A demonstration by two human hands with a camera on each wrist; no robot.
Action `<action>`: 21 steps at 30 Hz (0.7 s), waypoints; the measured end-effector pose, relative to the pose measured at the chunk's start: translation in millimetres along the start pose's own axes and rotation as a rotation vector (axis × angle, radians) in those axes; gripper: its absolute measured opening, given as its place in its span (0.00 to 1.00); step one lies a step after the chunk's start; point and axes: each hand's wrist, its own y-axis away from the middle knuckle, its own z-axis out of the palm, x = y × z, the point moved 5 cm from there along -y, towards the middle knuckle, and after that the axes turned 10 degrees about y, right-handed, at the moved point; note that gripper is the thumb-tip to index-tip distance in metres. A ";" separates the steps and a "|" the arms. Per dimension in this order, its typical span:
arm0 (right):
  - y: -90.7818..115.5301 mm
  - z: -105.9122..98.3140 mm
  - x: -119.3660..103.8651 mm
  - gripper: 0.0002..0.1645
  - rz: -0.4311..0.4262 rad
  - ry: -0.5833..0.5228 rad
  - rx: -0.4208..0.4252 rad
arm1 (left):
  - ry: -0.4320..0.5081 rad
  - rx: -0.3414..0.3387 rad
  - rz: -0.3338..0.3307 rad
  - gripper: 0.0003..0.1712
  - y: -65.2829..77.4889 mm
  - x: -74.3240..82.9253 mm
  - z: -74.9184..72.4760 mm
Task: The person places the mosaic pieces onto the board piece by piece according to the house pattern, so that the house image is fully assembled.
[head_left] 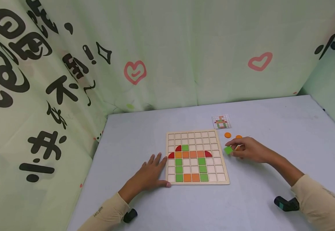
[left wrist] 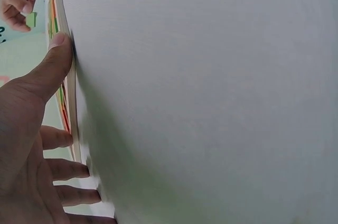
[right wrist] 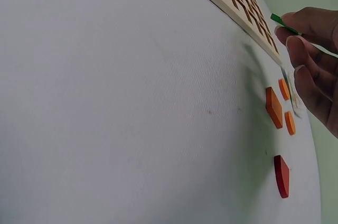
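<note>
My right hand [head_left: 249, 149] pinches a green square tile [head_left: 228, 150] between thumb and fingertips, just off the right edge of a wooden grid board [head_left: 221, 173]. In the right wrist view, that tile [right wrist: 284, 23] is held tilted above the table. My left hand [head_left: 150, 175] lies spread at the board's left side, its thumb at the near left corner. Green, orange and red tiles fill some of the board's cells. Two rows of orange run across, green columns stand between them, and red quarter-round pieces [head_left: 208, 154] sit at the sides.
A small pattern card [head_left: 221, 122] lies behind the board. Two orange discs [head_left: 228, 135] are to its right front. The right wrist view also shows an orange square tile [right wrist: 274, 108] and a red rounded piece [right wrist: 282, 176] on the table. A printed curtain [head_left: 167, 80] hangs behind.
</note>
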 end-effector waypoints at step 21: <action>-38.7 20.2 -27.9 0.20 -0.074 0.033 0.036 | 0.011 -0.003 -0.001 0.62 0.0 -0.3 -1.7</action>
